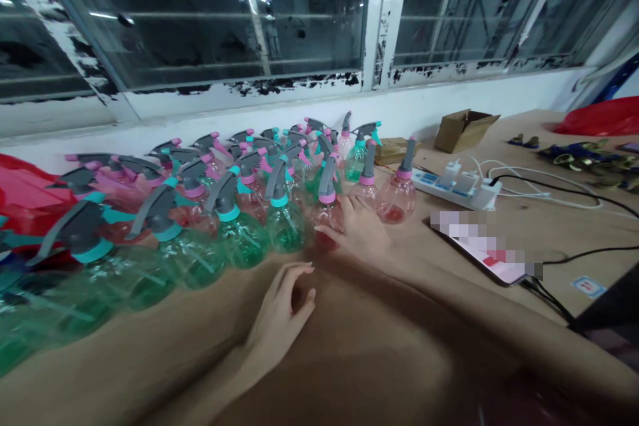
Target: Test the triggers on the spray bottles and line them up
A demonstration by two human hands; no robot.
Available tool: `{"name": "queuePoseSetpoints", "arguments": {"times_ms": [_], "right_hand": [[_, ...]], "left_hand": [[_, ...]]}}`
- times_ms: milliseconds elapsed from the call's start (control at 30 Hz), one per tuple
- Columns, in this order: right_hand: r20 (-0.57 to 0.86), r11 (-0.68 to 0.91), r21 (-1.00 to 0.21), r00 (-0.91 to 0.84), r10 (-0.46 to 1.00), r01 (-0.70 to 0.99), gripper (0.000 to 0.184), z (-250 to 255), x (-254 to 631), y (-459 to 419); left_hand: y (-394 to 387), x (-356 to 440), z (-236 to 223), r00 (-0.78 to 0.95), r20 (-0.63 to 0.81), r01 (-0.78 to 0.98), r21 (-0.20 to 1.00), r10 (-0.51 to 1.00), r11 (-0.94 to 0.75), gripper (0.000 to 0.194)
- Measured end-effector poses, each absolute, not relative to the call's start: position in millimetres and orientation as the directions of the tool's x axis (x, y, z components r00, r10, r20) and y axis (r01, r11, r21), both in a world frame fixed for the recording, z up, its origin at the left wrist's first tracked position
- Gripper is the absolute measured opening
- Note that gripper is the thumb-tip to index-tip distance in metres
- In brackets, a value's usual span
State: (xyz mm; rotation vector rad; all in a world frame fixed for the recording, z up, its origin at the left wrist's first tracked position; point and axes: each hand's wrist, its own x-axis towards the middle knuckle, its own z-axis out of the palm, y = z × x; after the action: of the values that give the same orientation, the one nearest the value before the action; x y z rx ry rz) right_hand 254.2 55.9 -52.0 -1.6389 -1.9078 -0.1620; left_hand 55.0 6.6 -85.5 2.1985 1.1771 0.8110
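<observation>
My right hand (357,229) is wrapped round the lower body of a pink spray bottle (327,216) with a grey trigger head and pink collar. The bottle stands upright on the brown table (379,359). My left hand (287,306) is over the table in front of the bottles, fingers curved and apart from the thumb, with nothing between them. Nearest to it is a green spray bottle (285,226) with a turquoise collar. Two more pink spray bottles, one of them at the end of the row (398,198), stand just beyond my right hand.
Several green and pink spray bottles crowd the left side up to the wall. Behind on the right are an open cardboard box (464,130), a white power strip (452,188) with chargers and cables, and a phone (482,246). Red plastic bags (37,203) lie at the left.
</observation>
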Motion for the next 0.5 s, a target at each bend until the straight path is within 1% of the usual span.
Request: {"name": "queuePoseSetpoints", "arguments": {"times_ms": [200, 400, 500], "right_hand": [[0.52, 0.176, -0.283, -0.003, 0.854, 0.943, 0.06, -47, 247, 67], [0.497, 0.146, -0.3, 0.024, 0.867, 0.943, 0.062, -48, 244, 71], [0.507, 0.161, -0.32, 0.025, 0.861, 0.933, 0.065, -45, 245, 61]], "left_hand": [[5, 55, -87, 0.494, 0.266, 0.548, 0.644, 0.828, -0.534, 0.028], [6, 55, -89, 0.503, 0.228, 0.554, 0.655, 0.834, -0.514, 0.027], [6, 55, -88, 0.502, 0.215, 0.555, 0.662, 0.837, -0.503, 0.027]]}}
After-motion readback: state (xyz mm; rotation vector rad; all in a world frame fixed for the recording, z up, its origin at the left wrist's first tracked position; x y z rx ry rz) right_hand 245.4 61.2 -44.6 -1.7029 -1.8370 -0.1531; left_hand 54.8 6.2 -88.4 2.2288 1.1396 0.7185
